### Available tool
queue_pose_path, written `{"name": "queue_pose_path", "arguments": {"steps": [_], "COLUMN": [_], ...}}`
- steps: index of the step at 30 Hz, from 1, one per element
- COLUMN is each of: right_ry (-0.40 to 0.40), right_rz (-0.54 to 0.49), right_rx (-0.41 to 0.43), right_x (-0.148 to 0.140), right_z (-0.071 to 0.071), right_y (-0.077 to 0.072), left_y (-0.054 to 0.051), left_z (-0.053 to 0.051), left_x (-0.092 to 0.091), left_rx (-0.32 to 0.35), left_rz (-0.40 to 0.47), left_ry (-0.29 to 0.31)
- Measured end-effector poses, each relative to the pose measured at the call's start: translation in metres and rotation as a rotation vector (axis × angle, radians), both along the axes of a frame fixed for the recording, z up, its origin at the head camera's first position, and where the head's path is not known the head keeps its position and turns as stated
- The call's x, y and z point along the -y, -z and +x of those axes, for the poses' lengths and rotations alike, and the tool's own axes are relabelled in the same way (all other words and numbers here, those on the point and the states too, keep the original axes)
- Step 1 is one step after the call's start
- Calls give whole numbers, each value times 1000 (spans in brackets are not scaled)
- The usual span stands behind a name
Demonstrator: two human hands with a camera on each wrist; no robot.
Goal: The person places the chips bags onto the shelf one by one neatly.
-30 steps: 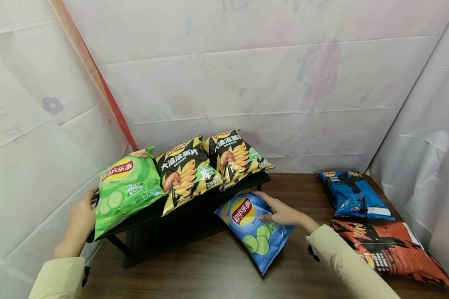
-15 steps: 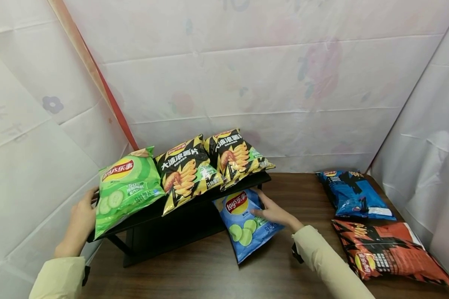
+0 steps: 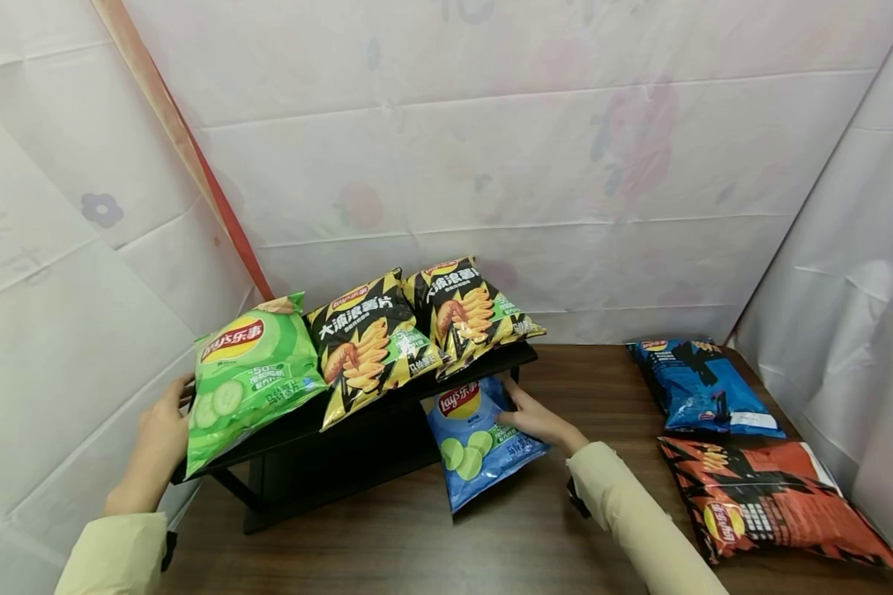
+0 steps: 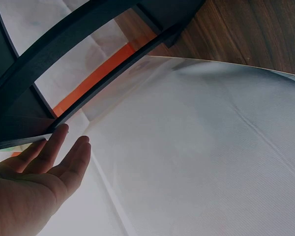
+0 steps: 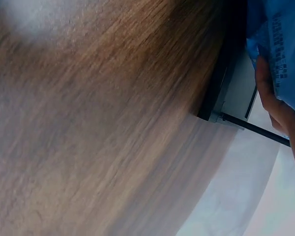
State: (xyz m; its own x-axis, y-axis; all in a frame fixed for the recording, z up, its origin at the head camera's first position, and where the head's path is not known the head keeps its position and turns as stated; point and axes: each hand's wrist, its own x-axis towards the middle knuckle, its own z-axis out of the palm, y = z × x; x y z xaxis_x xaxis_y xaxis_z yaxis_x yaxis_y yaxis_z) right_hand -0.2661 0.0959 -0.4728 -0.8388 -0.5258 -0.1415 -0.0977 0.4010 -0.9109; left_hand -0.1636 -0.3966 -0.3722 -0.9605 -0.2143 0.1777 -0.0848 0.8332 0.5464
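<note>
A light-blue bag of potato chips (image 3: 476, 446) is tilted at the right end of a black two-tier rack (image 3: 357, 463), its upper end under the top shelf. My right hand (image 3: 539, 421) grips it by its right side; the right wrist view also catches this bag (image 5: 285, 54) and the fingers along its edge. My left hand (image 3: 159, 438) is at the rack's left end, beside a green bag of chips (image 3: 256, 372). In the left wrist view, that hand's loosely extended fingers (image 4: 71, 169) touch or nearly touch the rack's edge; its thumb is hidden.
Two black-and-yellow chip bags (image 3: 372, 339) (image 3: 472, 314) lean on the top shelf beside the green one. At right on the brown wooden table (image 3: 387, 554) lie a dark-blue bag (image 3: 703, 388) and a red bag (image 3: 781, 504). White printed cloth (image 3: 491, 165) walls the back and sides.
My right hand has moved left and a little inward with the light-blue chip bag, whose top now sits further beneath the top shelf. The left hand has stayed at the rack's left end.
</note>
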Motion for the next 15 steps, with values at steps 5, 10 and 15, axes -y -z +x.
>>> {"name": "queue_pose_path", "arguments": {"steps": [5, 10, 15], "right_ry": [-36, -40, -61], "right_rz": [49, 135, 177], "right_rx": [-120, -312, -426], "right_x": [2, 0, -6], "right_z": [-2, 2, 9], "right_y": [5, 5, 3], "left_y": [1, 2, 2], "left_z": [-1, -1, -1], "left_x": [1, 2, 2], "left_rx": [-5, 1, -1], "left_rz": [-4, 2, 6], "left_ry": [5, 2, -4]}}
